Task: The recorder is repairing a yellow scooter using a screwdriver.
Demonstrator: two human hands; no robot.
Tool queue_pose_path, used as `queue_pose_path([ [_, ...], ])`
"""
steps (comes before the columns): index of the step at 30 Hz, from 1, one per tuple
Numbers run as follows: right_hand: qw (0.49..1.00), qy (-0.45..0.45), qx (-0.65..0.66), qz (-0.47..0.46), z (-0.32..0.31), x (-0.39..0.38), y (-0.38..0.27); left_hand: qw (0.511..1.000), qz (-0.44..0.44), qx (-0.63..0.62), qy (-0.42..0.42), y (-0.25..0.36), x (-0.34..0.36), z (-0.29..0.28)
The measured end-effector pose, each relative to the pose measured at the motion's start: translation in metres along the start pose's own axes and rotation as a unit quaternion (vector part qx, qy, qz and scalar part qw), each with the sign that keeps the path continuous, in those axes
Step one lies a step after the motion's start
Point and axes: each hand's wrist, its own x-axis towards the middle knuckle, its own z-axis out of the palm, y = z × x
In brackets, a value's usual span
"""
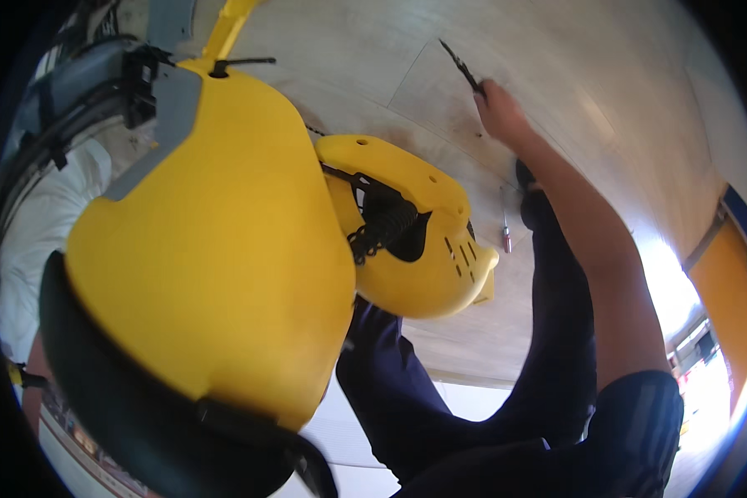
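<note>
Worker's view, looking down at a wooden floor (548,50). The right hand (501,114), at the end of a bare forearm, reaches toward the upper part of the view. Its fingers are closed around one end of a dark tool (458,63), slender and pointed, whose free end is directed up and to the left; whether the tip touches the floor cannot be told. The left hand is out of view, so the state of its fingers cannot be told.

To the left stands a large yellow body (224,224) with a grey panel (168,124) along its upper left edge, a yellow post (227,31) at its top and a black seat (141,390) at its lower side. Just right of it sits a smaller yellow cover (440,290), with slots and round holes; a black coil (390,224) shows in its opening. Further right, near the worker's dark shoe (524,176), a screwdriver (506,236) with a red handle lies on the floor. The worker's dark trousers (560,282) extend below. At the far left, white clothing (29,232) of another person is partly visible behind the body.
</note>
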Motion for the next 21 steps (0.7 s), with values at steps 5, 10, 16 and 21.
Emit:
queue_pose_path([
  [5,0.991,0.054,0.122,0.029,-0.13,-0.178,-0.09,0.987,0.115,-0.106,0.042,0.015,0.014,-0.052],
  [10,0.922,0.112,0.356,0.102,-0.173,-0.307,-0.16,0.988,0.126,-0.08,-0.029,0.03,0.018,-0.074],
  [16,0.884,0.082,0.453,0.074,-0.142,-0.375,-0.17,0.876,0.318,-0.268,-0.242,0.123,-0.03,-0.072],
  [21,0.872,0.011,0.48,0.09,-0.099,-0.386,-0.159,0.82,-0.05,-0.432,-0.372,0.148,-0.076,0.08],
])
